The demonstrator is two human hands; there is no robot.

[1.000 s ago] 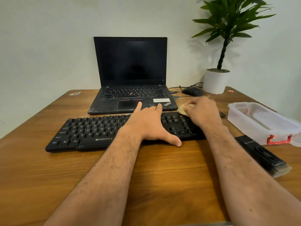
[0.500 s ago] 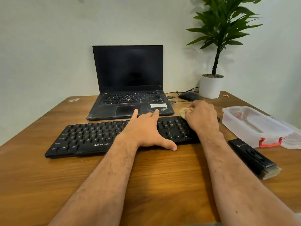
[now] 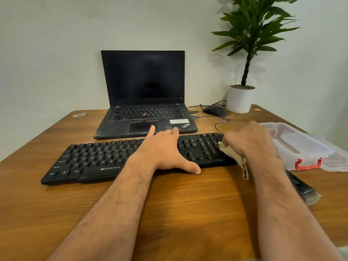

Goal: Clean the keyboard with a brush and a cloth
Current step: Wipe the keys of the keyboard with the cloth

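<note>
head view — one keyboard [image 3: 98,161], one cloth [image 3: 234,154], one brush [image 3: 305,191]

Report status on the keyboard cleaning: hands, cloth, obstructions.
Left hand flat on keyboard. Right hand grips cloth at number pad. Brush idle; nothing blocking.

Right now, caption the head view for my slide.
Left hand steadies the keyboard while the right hand wipes its number pad with a cloth; brush lies aside.

Soft even light, wide-angle edge distortion
</note>
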